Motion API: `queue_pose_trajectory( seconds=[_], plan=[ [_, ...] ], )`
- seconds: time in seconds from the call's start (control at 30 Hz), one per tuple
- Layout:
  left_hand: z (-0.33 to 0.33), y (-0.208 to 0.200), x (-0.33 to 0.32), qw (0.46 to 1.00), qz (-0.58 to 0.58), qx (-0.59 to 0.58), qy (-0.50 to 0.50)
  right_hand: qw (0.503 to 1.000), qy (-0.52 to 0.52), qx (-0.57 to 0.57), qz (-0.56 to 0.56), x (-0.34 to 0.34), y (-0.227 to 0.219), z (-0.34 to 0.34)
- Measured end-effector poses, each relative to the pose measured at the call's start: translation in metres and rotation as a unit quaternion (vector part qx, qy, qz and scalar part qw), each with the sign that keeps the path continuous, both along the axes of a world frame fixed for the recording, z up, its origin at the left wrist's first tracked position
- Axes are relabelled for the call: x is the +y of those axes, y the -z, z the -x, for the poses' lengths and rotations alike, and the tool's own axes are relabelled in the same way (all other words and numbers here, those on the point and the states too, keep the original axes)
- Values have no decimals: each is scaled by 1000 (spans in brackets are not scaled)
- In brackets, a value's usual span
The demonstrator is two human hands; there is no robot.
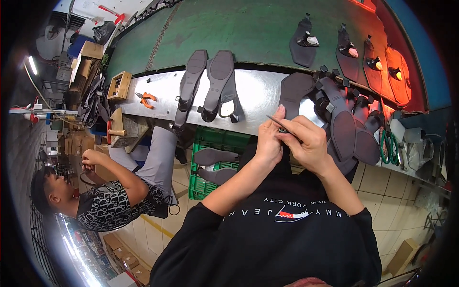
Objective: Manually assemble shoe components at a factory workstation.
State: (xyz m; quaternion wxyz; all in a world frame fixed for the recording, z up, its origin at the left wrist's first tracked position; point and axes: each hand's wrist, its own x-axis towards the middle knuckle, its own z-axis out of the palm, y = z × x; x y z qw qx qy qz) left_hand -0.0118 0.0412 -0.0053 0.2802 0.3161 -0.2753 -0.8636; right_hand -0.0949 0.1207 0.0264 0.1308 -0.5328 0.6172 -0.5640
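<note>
In front of my chest, my left hand (270,142) and my right hand (306,144) meet with their fingers closed. A thin dark strip (276,119) pokes out slantwise between them, pinched by my right fingers. The left fingertips press close against it, and a small shiny bit shows there; the rest is hidden by my fingers. Just beyond my hands, a dark sandal (294,91) lies sole up on the metal bench edge (256,88). To the right is a pile of dark sandals (343,131), soles showing.
Two sandals (221,79) lie sole up on the left. Several stand on the green belt (248,31), some under red light. Orange-handled pliers (146,99), a wooden box (119,86), green-handled scissors (389,143) and a green crate (197,184) are around. A co-worker (114,191) sits at left.
</note>
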Motion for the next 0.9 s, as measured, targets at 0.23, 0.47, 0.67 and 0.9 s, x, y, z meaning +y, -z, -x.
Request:
queue_pose_trajectory(
  seconds=[0.23,0.47,0.67,0.9],
  plan=[
    [-1,-14,0,998,-21,-23,46,997,51,-52,-8,9,-7,9],
    [-5,-24,-9,978,-85,64,181,922,-13,-387,-5,24,2,25],
    [-5,-12,-13,966,-117,88,212,912,46,-407,-10,36,1,24],
    [-8,4,-19,979,-10,47,197,900,13,-432,-58,61,0,18]
  ],
)
